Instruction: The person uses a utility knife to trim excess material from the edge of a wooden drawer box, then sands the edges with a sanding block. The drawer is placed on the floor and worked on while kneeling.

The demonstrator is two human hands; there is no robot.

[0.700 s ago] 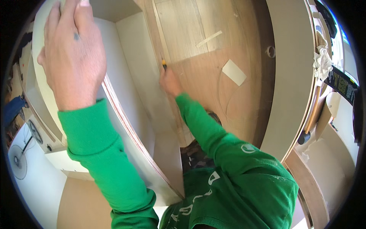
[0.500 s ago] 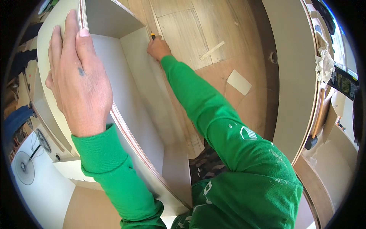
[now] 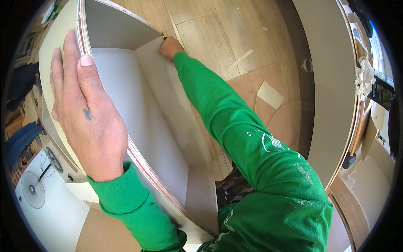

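The left grip (image 3: 89,115) lies flat, fingers extended, against a pale-grey, open, box-shaped board cabinet (image 3: 119,71). Ahead and right, the right grip (image 3: 170,47) is closed around a small yellow-and-black tool (image 3: 164,38) beside the cabinet's edge. Brown wood-plank floor (image 3: 201,35) extends beyond.

Box (image 3: 126,84): hub of the clock
Left hand (image 3: 90,109): nine o'clock, on its near edge
Right hand (image 3: 170,47): one o'clock, around a tool (image 3: 164,38)
Strip (image 3: 239,60): two o'clock, on the floor (image 3: 201,38)
Card (image 3: 270,95): three o'clock, on the floor
Panel (image 3: 333,92): three o'clock, past the card
Fan (image 3: 33,189): eight o'clock
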